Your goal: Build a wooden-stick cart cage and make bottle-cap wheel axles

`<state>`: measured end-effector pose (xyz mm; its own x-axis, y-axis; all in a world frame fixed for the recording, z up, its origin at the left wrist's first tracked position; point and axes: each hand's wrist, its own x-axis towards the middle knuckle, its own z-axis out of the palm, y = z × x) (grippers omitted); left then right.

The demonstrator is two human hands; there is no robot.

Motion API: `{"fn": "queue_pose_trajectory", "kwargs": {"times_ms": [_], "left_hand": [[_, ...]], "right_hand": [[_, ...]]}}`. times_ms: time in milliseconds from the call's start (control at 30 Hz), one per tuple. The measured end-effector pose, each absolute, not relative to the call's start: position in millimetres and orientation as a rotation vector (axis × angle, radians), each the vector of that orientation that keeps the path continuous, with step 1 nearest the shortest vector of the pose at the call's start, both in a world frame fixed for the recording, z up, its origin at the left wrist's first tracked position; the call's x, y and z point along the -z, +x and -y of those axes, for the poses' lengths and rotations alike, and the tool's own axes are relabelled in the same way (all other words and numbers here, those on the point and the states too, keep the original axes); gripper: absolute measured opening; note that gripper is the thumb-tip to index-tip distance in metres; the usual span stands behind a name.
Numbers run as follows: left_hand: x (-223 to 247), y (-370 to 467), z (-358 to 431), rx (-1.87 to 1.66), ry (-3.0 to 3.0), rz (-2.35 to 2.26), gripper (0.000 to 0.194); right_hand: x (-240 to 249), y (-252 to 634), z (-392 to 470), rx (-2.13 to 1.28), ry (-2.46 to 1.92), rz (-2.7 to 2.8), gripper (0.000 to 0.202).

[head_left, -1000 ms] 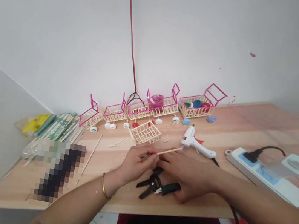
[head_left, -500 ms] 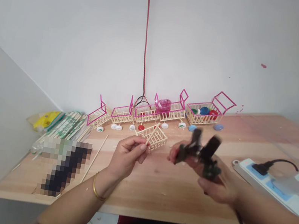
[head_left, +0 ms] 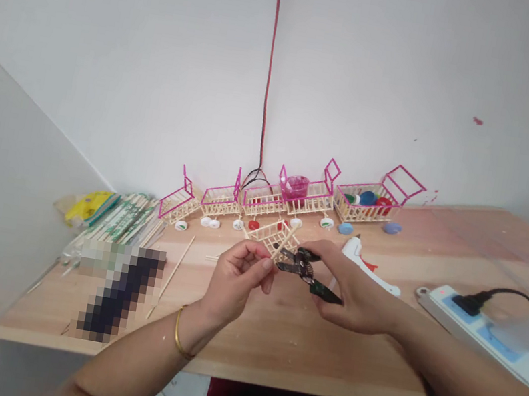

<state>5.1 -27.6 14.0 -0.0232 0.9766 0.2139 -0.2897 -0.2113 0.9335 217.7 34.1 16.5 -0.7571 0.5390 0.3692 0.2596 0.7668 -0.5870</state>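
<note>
Between thumb and fingers, my left hand [head_left: 241,280] pinches a short wooden stick [head_left: 284,242] that slants up to the right. My right hand [head_left: 355,291] is wrapped round the handles of dark wire cutters [head_left: 302,266]. Their spread jaws point left and are at the stick, close to my left fingertips. Just behind lies a small stick basket [head_left: 263,233], partly covered by my left hand and the cutters. A white glue gun [head_left: 368,269] rests on the table beyond my right hand.
Along the wall stand several stick carts with pink rims, one of them the right cart [head_left: 366,210] holding coloured caps. Bundled sticks [head_left: 123,222] and a long loose stick [head_left: 171,277] lie left. A power strip [head_left: 485,336] with a black plug sits right.
The cutters have turned and come left to the stick in my left hand. The glue gun, hidden behind my right hand before, now shows. The view has shifted slightly.
</note>
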Motion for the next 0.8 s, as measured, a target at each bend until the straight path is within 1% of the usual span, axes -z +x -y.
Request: {"fn": "queue_pose_trajectory", "kwargs": {"times_ms": [100, 267, 633, 800], "left_hand": [[-12.6, 9.5, 28.0, -1.495, 1.174, -0.863, 0.021], [-12.9, 16.4, 29.6, -1.522, 1.203, -0.847, 0.031], [-13.7, 17.0, 31.1, -1.496, 1.286, -0.868, 0.030], [-13.7, 17.5, 31.5, -1.484, 1.269, -0.863, 0.032]], "right_hand": [[-15.2, 214.8, -30.2, -0.678, -0.625, 2.447, 0.077], [-15.1, 212.1, -24.7, -0.644, -0.684, 2.493, 0.074], [-12.4, 212.9, -23.9, -0.567, -0.651, 2.485, 0.072], [-13.3, 212.3, -22.6, -0.548, -0.657, 2.493, 0.070]]}}
